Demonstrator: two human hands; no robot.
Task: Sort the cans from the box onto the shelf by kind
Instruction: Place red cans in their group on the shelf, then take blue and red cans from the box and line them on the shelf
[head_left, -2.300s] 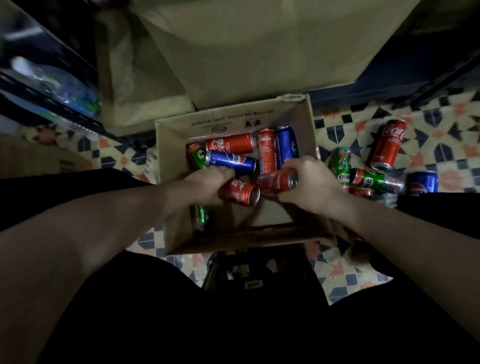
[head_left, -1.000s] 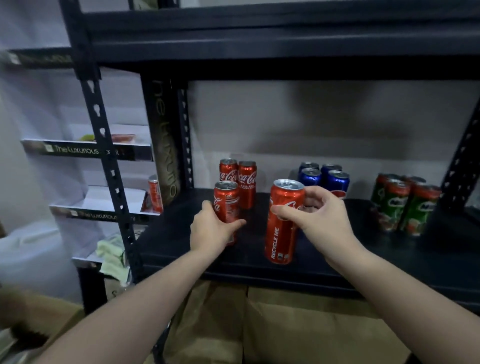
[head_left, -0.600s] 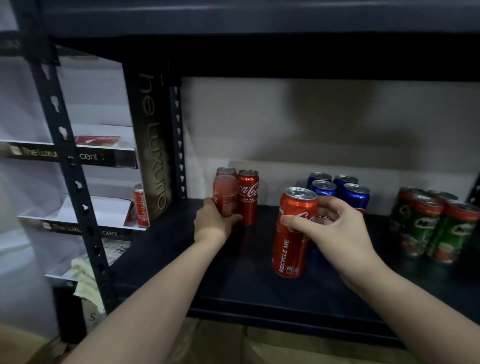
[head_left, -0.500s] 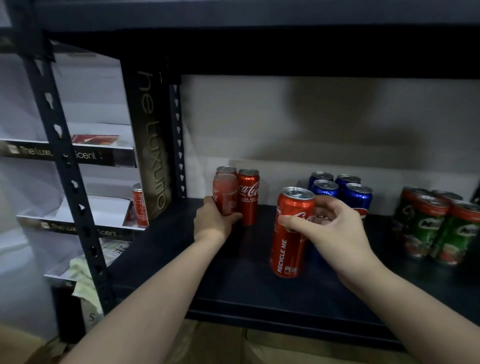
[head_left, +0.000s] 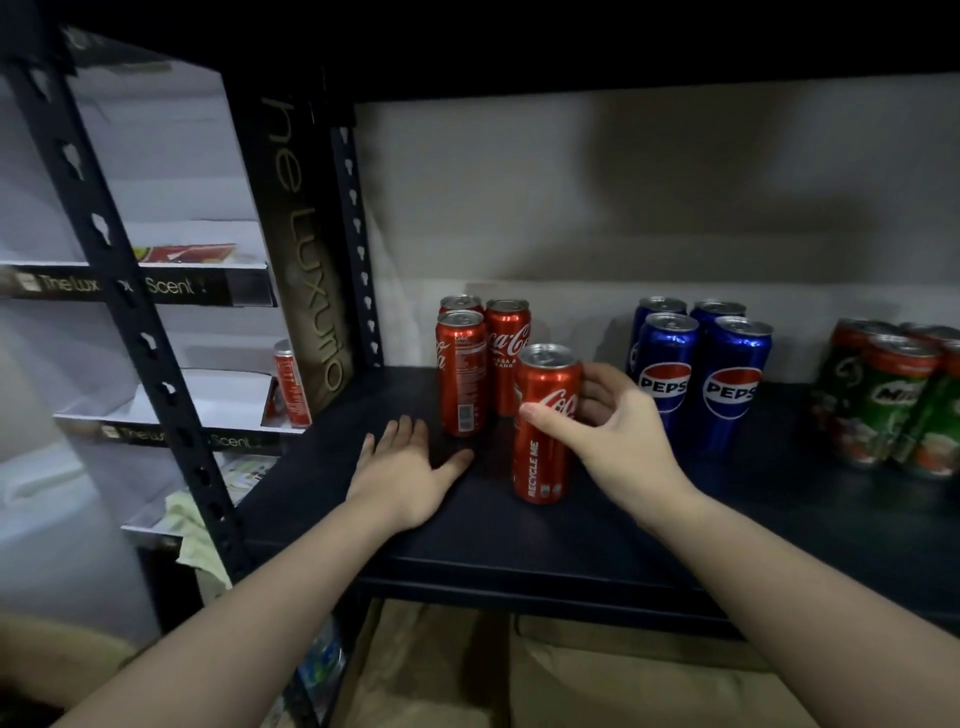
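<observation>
Right hand is gripping an upright Coke can on the shelf — thumb in front, fingers behind; left hand is lying flat, fingers spread, holding nothing.

On my feed the dark shelf carries the cans in upright clusters by kind. Three red Coca-Cola cans stand bunched at the back left, touching one another. A fourth red cola can stands upright just in front of them and to their right — "RECYCLE ME" reads up its side. Four blue Pepsi cans sit in a tight square near the middle, and green Milo cans crowd the right edge — their number I cannot tell.
</observation>
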